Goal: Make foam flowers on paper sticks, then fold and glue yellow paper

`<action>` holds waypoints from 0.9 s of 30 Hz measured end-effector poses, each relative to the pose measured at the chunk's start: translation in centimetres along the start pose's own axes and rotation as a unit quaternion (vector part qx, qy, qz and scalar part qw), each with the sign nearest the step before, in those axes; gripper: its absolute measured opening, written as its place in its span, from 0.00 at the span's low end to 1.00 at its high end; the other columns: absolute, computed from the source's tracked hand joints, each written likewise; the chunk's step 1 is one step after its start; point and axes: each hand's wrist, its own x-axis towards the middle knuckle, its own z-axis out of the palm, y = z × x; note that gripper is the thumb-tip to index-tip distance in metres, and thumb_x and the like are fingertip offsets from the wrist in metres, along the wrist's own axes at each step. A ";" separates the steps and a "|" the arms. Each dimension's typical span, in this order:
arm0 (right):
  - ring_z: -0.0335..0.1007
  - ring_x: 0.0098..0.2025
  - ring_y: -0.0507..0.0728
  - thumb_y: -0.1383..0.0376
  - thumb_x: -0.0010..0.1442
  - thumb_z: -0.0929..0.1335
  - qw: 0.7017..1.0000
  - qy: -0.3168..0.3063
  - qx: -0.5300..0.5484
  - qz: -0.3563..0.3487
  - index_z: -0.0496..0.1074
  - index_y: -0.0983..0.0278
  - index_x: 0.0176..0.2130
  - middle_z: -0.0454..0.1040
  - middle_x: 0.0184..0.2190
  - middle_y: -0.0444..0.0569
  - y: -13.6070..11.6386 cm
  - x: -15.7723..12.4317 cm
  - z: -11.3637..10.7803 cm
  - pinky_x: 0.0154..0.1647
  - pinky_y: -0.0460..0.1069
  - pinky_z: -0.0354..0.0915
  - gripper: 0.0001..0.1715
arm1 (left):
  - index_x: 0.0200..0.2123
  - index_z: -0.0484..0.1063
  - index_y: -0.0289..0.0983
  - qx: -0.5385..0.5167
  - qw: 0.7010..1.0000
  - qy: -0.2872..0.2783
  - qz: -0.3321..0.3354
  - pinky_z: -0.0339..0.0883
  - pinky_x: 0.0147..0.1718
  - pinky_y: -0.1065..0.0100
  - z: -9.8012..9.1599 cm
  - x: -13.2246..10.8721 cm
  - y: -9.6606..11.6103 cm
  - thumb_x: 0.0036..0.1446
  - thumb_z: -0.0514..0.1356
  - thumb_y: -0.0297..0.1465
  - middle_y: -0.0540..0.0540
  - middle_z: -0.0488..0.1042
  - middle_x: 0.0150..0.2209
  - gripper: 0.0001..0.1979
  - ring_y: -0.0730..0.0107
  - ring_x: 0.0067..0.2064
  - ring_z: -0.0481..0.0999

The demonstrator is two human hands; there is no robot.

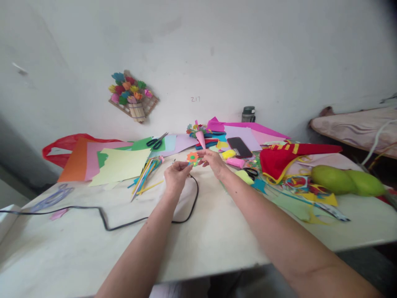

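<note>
Both my hands meet over the middle of the white table [93, 248] and hold a small orange paper flower [192, 157] with a green centre. My left hand [176, 175] pinches it from below and left, fingers closed. From the right, my right hand [213, 160] grips its edge with closed fingertips. A black cable [124, 223] loops under my left hand. Coloured paper strips and sticks [145, 176] lie just left of my hands.
Sheets of coloured paper [120, 165] cover the far left, with black scissors [156, 142] on them. A phone [240, 147], a red and yellow cloth [288, 159], a green bag [347, 182], paper scraps and a second pair of scissors [249, 171] lie right. A paper-flower basket [132, 95] hangs on the wall.
</note>
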 end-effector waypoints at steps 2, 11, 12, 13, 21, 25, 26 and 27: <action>0.68 0.25 0.48 0.72 0.42 0.61 1.000 0.012 -0.022 -0.002 0.70 0.65 0.36 0.73 0.36 0.46 0.0 0.0 0.0 0.25 0.43 0.60 0.18 | 0.28 0.72 0.34 0.012 1.000 0.001 0.006 0.61 0.19 0.74 0.0 0.1 -0.1 0.38 0.64 0.41 0.51 0.71 0.19 0.17 0.78 0.18 0.67; 0.65 0.29 0.51 0.72 0.42 0.65 0.982 0.040 -0.161 -0.088 0.70 0.63 0.42 0.70 0.26 0.43 0.9 0.5 -0.3 0.34 0.47 0.63 0.23 | 0.26 0.73 0.35 0.094 0.994 0.015 0.059 0.61 0.20 0.74 -0.4 0.1 -0.2 0.40 0.63 0.39 0.50 0.71 0.19 0.13 0.75 0.20 0.69; 0.65 0.30 0.51 0.72 0.42 0.65 0.981 0.040 -0.165 -0.091 0.70 0.63 0.42 0.70 0.26 0.43 0.9 0.5 -0.4 0.35 0.47 0.63 0.24 | 0.26 0.73 0.35 0.092 0.994 0.009 0.056 0.61 0.19 0.74 -0.4 0.1 -0.1 0.41 0.63 0.39 0.50 0.71 0.19 0.13 0.76 0.19 0.69; 0.65 0.30 0.51 0.72 0.42 0.64 0.981 0.038 -0.166 -0.091 0.70 0.63 0.42 0.70 0.27 0.43 0.8 0.4 -0.4 0.35 0.48 0.62 0.24 | 0.26 0.72 0.35 0.082 0.996 -0.002 0.045 0.61 0.18 0.74 -0.4 0.1 0.1 0.41 0.62 0.39 0.50 0.71 0.19 0.13 0.76 0.18 0.68; 0.68 0.33 0.52 0.66 0.45 0.63 0.999 -0.013 -0.024 -0.028 0.72 0.65 0.37 0.74 0.34 0.47 0.1 -0.1 -0.5 0.36 0.48 0.60 0.17 | 0.25 0.70 0.31 -0.096 0.985 -0.122 -0.078 0.58 0.13 0.74 -0.8 -0.1 1.5 0.39 0.64 0.36 0.48 0.72 0.20 0.13 0.77 0.15 0.66; 0.68 0.29 0.52 0.60 0.49 0.63 0.999 -0.047 -0.001 -0.022 0.73 0.66 0.33 0.73 0.27 0.46 -0.1 -0.3 -0.8 0.32 0.47 0.59 0.16 | 0.24 0.69 0.31 -0.129 0.971 -0.168 -0.108 0.57 0.13 0.75 -1.2 0.0 1.6 0.39 0.65 0.35 0.48 0.72 0.19 0.13 0.78 0.16 0.66; 0.67 0.28 0.51 0.59 0.49 0.63 0.998 -0.053 -0.006 -0.024 0.73 0.65 0.32 0.73 0.25 0.45 -0.2 -0.4 -0.8 0.31 0.46 0.58 0.15 | 0.24 0.68 0.31 -0.132 0.969 -0.174 -0.115 0.57 0.13 0.75 -1.3 0.0 1.6 0.38 0.65 0.35 0.48 0.72 0.19 0.13 0.78 0.15 0.66; 0.66 0.27 0.51 0.58 0.48 0.64 0.998 -0.057 -0.012 -0.025 0.73 0.65 0.31 0.72 0.24 0.44 -0.3 -0.4 -0.8 0.30 0.46 0.58 0.15 | 0.24 0.68 0.31 -0.133 0.967 -0.179 -0.119 0.57 0.13 0.75 -1.3 0.1 1.5 0.38 0.65 0.35 0.48 0.72 0.19 0.13 0.78 0.15 0.66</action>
